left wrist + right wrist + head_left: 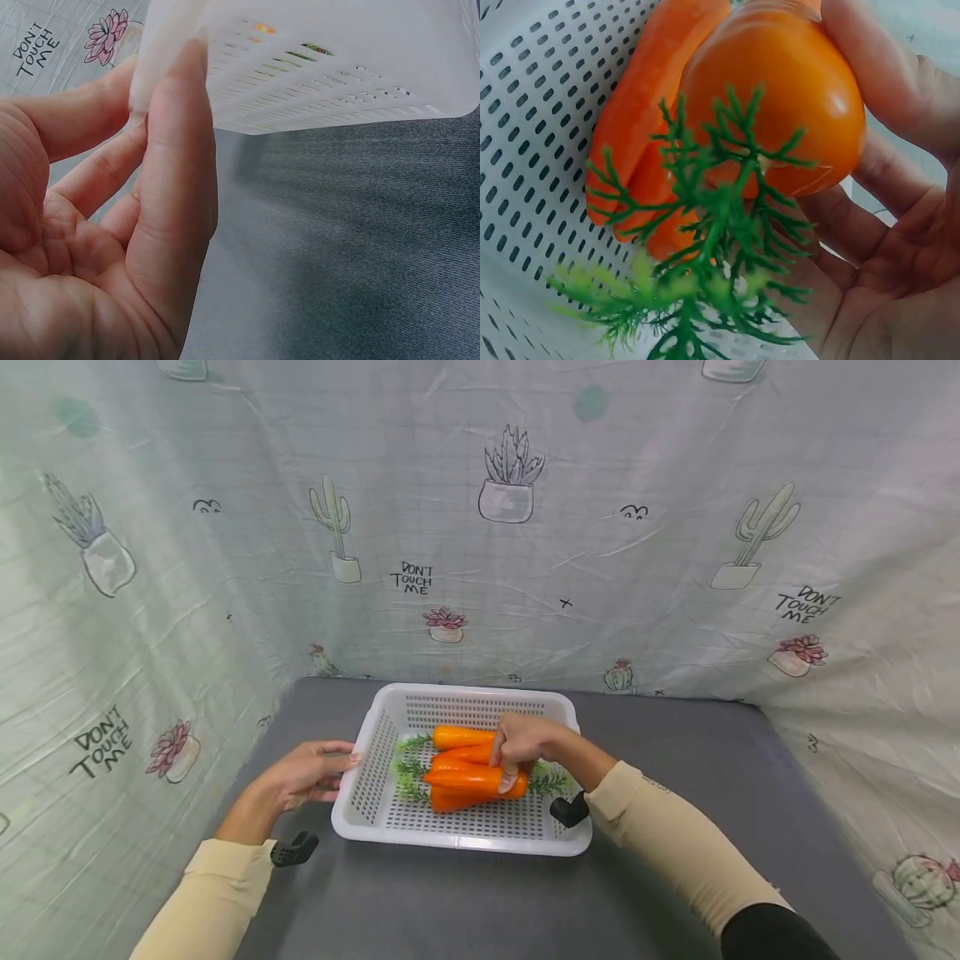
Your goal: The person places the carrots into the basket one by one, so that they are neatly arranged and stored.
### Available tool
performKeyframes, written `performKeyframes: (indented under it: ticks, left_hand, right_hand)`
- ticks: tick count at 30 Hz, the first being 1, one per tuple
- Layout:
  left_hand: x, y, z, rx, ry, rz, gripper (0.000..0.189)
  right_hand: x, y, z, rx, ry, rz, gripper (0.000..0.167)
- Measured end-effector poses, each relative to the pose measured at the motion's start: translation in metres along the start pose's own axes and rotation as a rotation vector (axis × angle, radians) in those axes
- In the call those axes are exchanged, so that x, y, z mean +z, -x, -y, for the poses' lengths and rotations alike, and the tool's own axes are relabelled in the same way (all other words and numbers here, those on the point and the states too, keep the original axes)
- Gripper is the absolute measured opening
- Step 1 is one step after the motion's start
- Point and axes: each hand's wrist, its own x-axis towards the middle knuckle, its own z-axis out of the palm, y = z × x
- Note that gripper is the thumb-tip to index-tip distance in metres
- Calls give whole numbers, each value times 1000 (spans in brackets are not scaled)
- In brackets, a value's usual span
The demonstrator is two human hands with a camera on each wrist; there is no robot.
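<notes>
A white perforated plastic basket sits on the grey table with several orange carrots inside, bearing feathery green tops. At its left rim, my left hand pinches the edge between thumb and fingers; the left wrist view shows the basket wall up close. Reaching in from the right, my right hand grips a carrot near its thick end, over the other carrots. In the right wrist view the held carrot shows its round end and leafy top; part of the grip is hidden.
The grey tabletop extends around the basket. A pale curtain printed with potted cacti hangs behind the table and along both sides.
</notes>
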Motion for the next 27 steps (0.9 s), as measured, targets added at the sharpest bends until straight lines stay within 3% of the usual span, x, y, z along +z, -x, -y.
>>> performKeyframes:
  ticks: [12,27]
  left_hand:
    - [1,2,-1,-4,17,14,48]
    - [2,1,-2,2,12,18,54]
  right_hand:
    - [10,-17,-10,18,-22,84,36]
    - [17,-27,-15,50,81,172,33]
